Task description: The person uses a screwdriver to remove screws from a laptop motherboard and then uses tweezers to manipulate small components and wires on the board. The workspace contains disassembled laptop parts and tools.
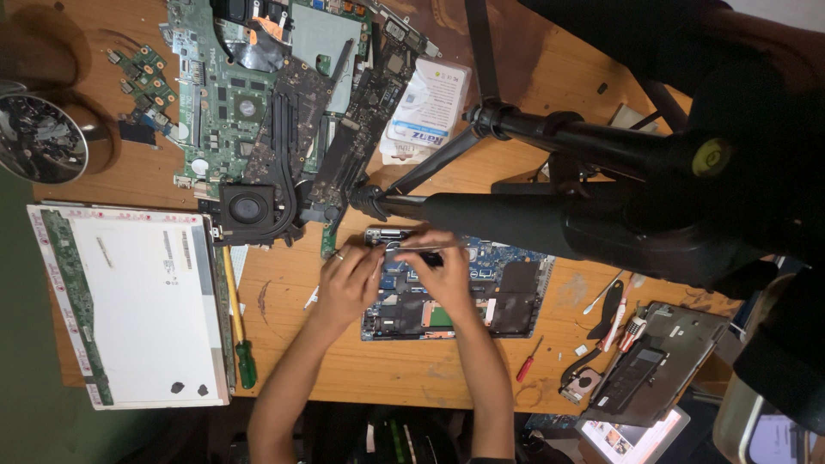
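Both hands, left hand (348, 279) and right hand (443, 271), grip a thin metal strip (425, 248) over the opened circuit board (507, 292); disassembly appears partly complete.

Wooden table (516, 94) (worn top): display panel (142, 301), green motherboard (249, 86), blue laptop board (481, 292), red screwdriver (528, 361).

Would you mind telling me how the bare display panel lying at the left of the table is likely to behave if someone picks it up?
The display panel looks thin and wide, so it would probably flex if lifted by one corner. Its flat, pale face suggests it is smooth and perhaps slippery to grip. The narrow green circuit strip along one edge is exposed, so that side is likely fragile under pressure.
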